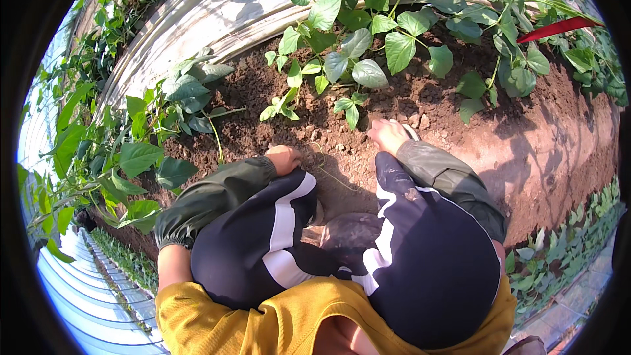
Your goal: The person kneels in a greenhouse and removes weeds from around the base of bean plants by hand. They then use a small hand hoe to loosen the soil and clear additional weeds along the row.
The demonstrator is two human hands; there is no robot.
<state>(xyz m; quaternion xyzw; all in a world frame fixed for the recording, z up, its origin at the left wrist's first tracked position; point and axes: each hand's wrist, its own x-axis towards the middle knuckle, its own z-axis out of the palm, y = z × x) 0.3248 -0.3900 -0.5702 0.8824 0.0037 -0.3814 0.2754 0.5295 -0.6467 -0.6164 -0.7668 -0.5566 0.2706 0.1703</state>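
Observation:
My left hand (285,159) is curled low over the brown soil (256,133), just ahead of my left knee. Its fingers are mostly turned away, and whether they hold anything is hidden. My right hand (388,134) reaches down to the crumbly earth in front of my right knee. Beside its wrist shows a pale curved object (410,131); I cannot tell if it is gripped or worn. A small green seedling (351,107) grows just beyond the right hand. Between the hands a thin dry stem (335,177) lies on the ground.
Leafy bean-like plants (365,54) rise ahead, with more vines (133,158) at the left. Pale plastic sheeting (197,15) covers ground behind them. A red strip (557,29) hangs at the upper right. Low green plants (567,251) line the lower right.

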